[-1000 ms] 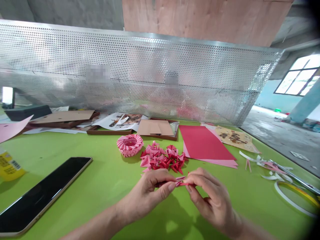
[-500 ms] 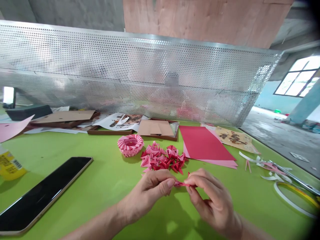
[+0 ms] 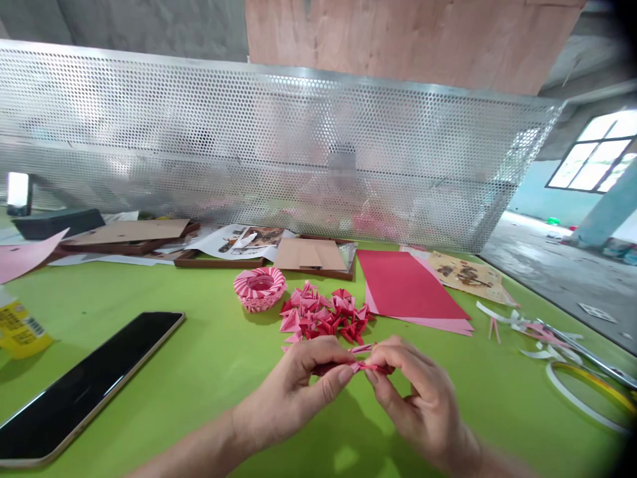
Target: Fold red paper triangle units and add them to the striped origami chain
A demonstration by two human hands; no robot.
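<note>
Between my two hands is a small folded paper piece point(image 3: 359, 366) in pink and red. My left hand point(image 3: 303, 382) pinches its left end between thumb and fingers, and my right hand point(image 3: 423, 398) pinches the right end. Fingers cover much of the piece, so its full shape is hidden. Just beyond my fingertips lies a pile of folded pink and red paper pieces point(image 3: 326, 312). Left of that pile sits a round pink-and-white striped paper bowl point(image 3: 259, 290) with an open centre.
Red and pink paper sheets point(image 3: 411, 285) lie behind my right hand. At right are paper scraps point(image 3: 542, 335), scissors point(image 3: 587, 355) and a tape roll point(image 3: 587, 392). A phone point(image 3: 94, 385) and yellow bottle point(image 3: 22, 328) are at left. A perforated metal screen point(image 3: 298, 153) borders the back.
The fingers of both hands have shifted slightly on the folded paper piece, and more of it shows between them. Everything else on the table stays in place.
</note>
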